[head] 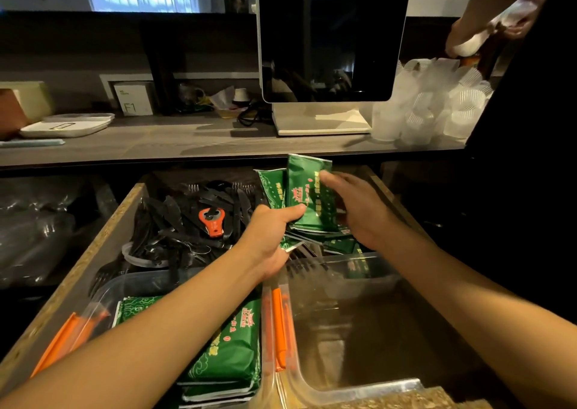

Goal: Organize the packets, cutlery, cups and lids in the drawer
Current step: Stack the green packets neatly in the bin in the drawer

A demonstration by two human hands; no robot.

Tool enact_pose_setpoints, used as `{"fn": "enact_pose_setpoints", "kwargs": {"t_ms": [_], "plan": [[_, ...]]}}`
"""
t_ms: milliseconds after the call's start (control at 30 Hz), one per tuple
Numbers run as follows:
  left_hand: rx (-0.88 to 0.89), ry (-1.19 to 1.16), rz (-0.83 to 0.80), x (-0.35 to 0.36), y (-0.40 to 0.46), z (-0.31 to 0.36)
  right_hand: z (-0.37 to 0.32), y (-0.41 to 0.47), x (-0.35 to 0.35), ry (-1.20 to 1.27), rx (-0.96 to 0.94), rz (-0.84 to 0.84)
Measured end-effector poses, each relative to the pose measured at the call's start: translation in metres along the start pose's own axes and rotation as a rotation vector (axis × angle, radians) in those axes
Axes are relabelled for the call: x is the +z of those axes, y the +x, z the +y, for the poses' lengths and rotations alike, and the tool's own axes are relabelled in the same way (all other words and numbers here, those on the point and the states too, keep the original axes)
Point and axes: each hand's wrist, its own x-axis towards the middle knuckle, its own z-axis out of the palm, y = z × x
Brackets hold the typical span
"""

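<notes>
Over the open drawer [78,271], my left hand [271,240] grips the lower end of a bunch of green packets [307,196]. From the right, my right hand [356,205] holds the same bunch, its fingers curled over the top packet. More green packets [338,243] lie beneath them at the drawer's back right. Black plastic cutlery [175,221] is heaped in the back left. A clear tub [131,287] at the front left holds stacked green packets [231,349]. The clear tub [352,393] at the front right has nothing in it.
An orange bottle opener [210,221] lies on the cutlery. On the counter above stand a screen on a white stand [331,37], a pile of clear cups and lids [431,106] and white trays [68,126]. Another person's hands [499,24] work at the top right.
</notes>
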Motion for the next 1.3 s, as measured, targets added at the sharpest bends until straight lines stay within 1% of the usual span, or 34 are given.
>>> {"fn": "enact_pose_setpoints", "kwargs": {"t_ms": [33, 133, 267, 333, 367, 400, 467, 600, 700, 800, 900, 967, 1067, 1133, 1200, 1233, 1300], "plan": [[-0.014, -0.008, -0.023, -0.001, 0.0, -0.001, 0.003, -0.001, 0.003, -0.015, -0.001, -0.018], [-0.004, 0.019, -0.045, 0.009, -0.018, 0.008, 0.005, -0.002, 0.004, -0.075, -0.104, 0.059], [-0.11, 0.006, -0.119, 0.015, -0.026, 0.015, -0.006, -0.002, -0.002, -0.103, -0.255, 0.067], [-0.172, 0.004, -0.2, 0.021, -0.035, 0.018, -0.005, -0.005, 0.005, -0.131, -0.323, 0.049], [-0.181, 0.013, -0.19, 0.022, -0.036, 0.015, -0.001, -0.008, 0.01, -0.144, -0.352, 0.044], [-0.184, 0.019, -0.185, 0.023, -0.036, 0.012, 0.003, -0.01, 0.015, -0.148, -0.356, 0.045], [-0.182, 0.044, -0.15, 0.025, -0.036, 0.008, 0.01, -0.016, 0.024, -0.148, -0.305, 0.032], [-0.139, -0.034, -0.092, 0.024, -0.038, 0.014, 0.022, -0.016, 0.039, -0.16, -0.263, -0.013], [-0.102, -0.042, -0.099, 0.021, -0.043, 0.022, 0.026, -0.02, 0.046, -0.169, -0.229, -0.112], [-0.12, -0.044, -0.124, 0.015, -0.041, 0.029, 0.018, -0.022, 0.037, -0.212, -0.204, -0.226], [-0.121, -0.031, -0.096, 0.011, -0.039, 0.037, 0.007, -0.019, 0.021, -0.213, -0.191, -0.267], [-0.112, 0.019, -0.077, 0.009, -0.037, 0.04, 0.005, -0.016, 0.016, -0.164, -0.165, -0.252], [-0.079, 0.125, -0.108, 0.013, -0.041, 0.036, 0.007, -0.02, 0.024, -0.046, -0.063, -0.211], [0.004, 0.225, -0.028, 0.019, -0.045, 0.032, 0.011, -0.023, 0.032, -0.017, -0.07, -0.115], [0.088, 0.248, 0.071, 0.022, -0.043, 0.027, 0.012, -0.025, 0.037, 0.014, -0.093, -0.028], [0.116, 0.267, 0.093, 0.023, -0.043, 0.026, 0.013, -0.025, 0.037, 0.025, -0.112, -0.001], [0.128, 0.289, 0.071, 0.031, -0.048, 0.027, 0.012, -0.025, 0.036, 0.013, -0.116, 0.056]]}}
